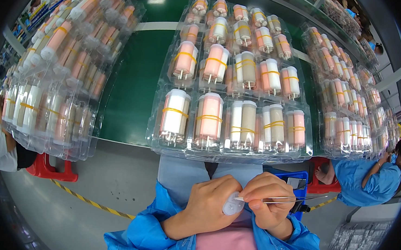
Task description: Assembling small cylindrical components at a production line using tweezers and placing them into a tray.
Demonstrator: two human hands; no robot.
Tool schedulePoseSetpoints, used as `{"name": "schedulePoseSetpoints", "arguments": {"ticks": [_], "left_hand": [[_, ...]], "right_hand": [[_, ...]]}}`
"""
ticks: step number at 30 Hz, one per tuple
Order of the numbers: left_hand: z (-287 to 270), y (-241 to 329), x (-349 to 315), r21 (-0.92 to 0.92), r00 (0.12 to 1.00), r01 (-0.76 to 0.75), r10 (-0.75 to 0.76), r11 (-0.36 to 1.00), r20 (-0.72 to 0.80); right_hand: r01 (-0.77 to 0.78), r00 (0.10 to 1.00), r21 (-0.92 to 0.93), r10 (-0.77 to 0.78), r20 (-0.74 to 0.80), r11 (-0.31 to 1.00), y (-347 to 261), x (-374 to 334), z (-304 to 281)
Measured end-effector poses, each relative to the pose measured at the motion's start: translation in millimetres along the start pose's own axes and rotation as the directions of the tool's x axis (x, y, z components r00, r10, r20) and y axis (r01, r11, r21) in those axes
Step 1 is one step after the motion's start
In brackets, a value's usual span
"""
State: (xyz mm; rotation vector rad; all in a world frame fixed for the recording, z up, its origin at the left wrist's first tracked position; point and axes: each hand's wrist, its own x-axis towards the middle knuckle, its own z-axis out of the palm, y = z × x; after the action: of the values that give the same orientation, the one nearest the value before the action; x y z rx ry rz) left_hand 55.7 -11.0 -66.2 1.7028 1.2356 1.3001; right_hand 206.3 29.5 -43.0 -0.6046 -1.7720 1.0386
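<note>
Above my lap, my left hand [210, 201] is curled, with a small round translucent-white plastic disc [232, 204] showing at its thumb side. My right hand [269, 195] pinches a pair of thin metal tweezers [287, 199], whose back ends point right. Its fingertips meet the upper edge of the disc, where a tiny white piece [239, 198] shows; I cannot make out its kind. Just beyond both hands, a clear plastic tray [198, 154] holds several paired pink, white and grey tubes [209, 117] bound with yellow rubber bands.
Stacked clear trays of similar tubes [46, 110] stand at the left, with more trays [350, 133] at the right, on a green tabletop [128, 90]. A blue bin [300, 192] sits beside my right hand. Red stools [50, 170] and a person in blue [369, 180] are nearby.
</note>
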Motion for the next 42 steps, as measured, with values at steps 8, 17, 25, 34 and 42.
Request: {"name": "schedulePoseSetpoints", "arguments": {"ticks": [8, 17, 25, 34, 42], "left_hand": [[0.7, -0.5, -0.9, -0.005, 1.0, -0.007, 0.006, 1.0, -0.006], [-0.2, -0.2, -1.2, 0.007, 1.0, -0.01, 0.01, 1.0, -0.003], [-3.3, 1.3, -2.2, 0.074, 1.0, -0.031, 0.03, 0.997, 0.005], [-5.5, 1.2, -0.4, 0.151, 1.0, -0.017, 0.019, 0.988, -0.01], [-6.9, 2.4, 2.0, -0.097, 0.999, 0.049, -0.047, 0.994, 0.026]], "right_hand": [[0.0, 1.0, 0.01, 0.0, -0.006, 1.0, 0.8, -0.1, 0.7], [0.028, 0.999, -0.069, -0.026, 0.03, 0.997, -3.0, 2.9, 1.5], [-0.007, 0.995, -0.133, 0.02, 0.102, 0.991, -14.8, 9.5, 0.0], [0.011, 0.99, -0.181, 0.015, 0.142, 0.983, -15.9, 13.7, -1.8], [-0.064, 0.995, 0.072, 0.069, -0.068, 0.995, -6.4, -0.8, -3.6]]}}
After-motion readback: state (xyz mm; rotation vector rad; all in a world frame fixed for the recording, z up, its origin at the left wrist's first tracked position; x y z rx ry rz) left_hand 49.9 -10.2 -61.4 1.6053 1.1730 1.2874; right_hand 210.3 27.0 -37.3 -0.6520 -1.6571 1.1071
